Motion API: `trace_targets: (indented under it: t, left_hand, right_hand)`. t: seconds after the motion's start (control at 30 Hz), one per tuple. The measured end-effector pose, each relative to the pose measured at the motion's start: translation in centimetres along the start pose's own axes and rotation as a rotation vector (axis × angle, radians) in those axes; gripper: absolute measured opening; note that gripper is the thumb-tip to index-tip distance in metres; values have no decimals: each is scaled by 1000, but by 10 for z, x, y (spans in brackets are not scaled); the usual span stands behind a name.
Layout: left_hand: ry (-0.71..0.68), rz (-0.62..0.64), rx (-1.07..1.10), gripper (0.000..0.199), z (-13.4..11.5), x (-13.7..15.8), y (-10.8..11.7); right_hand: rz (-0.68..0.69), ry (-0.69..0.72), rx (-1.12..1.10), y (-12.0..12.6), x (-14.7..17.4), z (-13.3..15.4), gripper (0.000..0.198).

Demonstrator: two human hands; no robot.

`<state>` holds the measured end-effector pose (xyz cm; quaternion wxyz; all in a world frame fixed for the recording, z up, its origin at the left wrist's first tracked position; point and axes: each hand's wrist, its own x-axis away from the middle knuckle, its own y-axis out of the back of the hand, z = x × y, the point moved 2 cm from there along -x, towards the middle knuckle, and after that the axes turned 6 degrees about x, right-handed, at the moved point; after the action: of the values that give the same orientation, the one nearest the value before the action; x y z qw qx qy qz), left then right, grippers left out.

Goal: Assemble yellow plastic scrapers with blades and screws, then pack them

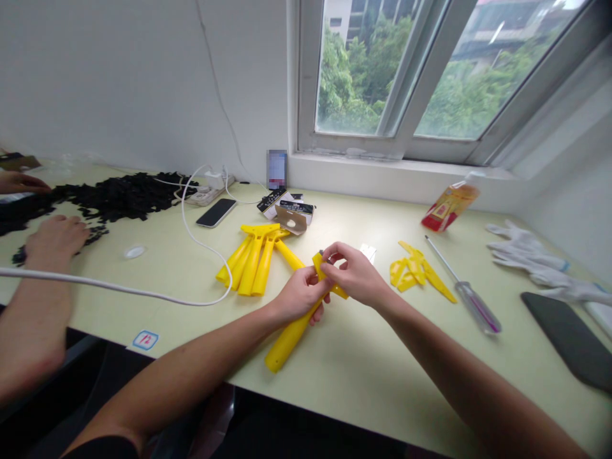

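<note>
A yellow plastic scraper handle (289, 344) lies slantwise in front of me, its wide head pointing away and its round grip towards the table edge. My left hand (302, 294) is closed around it just below the head. At the head, my right hand (352, 271) pinches with thumb and fingers. A small dark piece shows by those fingertips, too hidden to name. Beyond my left hand lie several similar yellow scraper handles (258, 261) in a bunch. Thin yellow plastic parts (414, 266) are piled to the right of my right hand, and flat pale blades (368, 252) lie behind it.
A screwdriver (471, 296), white gloves (530, 255), a dark flat object (564, 335) and a red-yellow pouch (449, 207) are on the right. Small boxes (289, 213), a phone (217, 212) and a white cable (143, 293) lie left. A co-worker's hands (57, 239) are by black pieces (129, 194).
</note>
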<state>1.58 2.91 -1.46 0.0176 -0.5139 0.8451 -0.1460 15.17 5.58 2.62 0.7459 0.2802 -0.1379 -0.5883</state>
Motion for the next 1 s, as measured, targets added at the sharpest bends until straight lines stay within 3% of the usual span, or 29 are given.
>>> trace_targets:
  t: [0.17,0.4,0.53,0.63,0.7,0.83,1.0]
  left_hand:
    - [-4,10,-16,47,-1,0,0]
    - [38,0,-49,46,-9,2,0]
    - [18,9,-148,48,-13,4,3]
    - [-52,-80,-340,64,-19,9,8]
    - [-181,-160,-557,69,-24,13,10]
    - [-413,-150,-941,58,-26,16,9]
    - [-401,-128,-1091,53,-23,12,16]
  right_hand:
    - [158,-79,-259,-1,-3,-5,37]
    - [306,-45,-241,15,-3,-5,46]
    - [291,-52,-235,21,-4,-5,46]
    - [202,-74,-242,24,-7,-9,44]
    - [154,-86,-241,24,-9,-13,43]
    - [125,-93,-237,20,-11,-16,41]
    - [138,-69,-236,20,-16,-18,39]
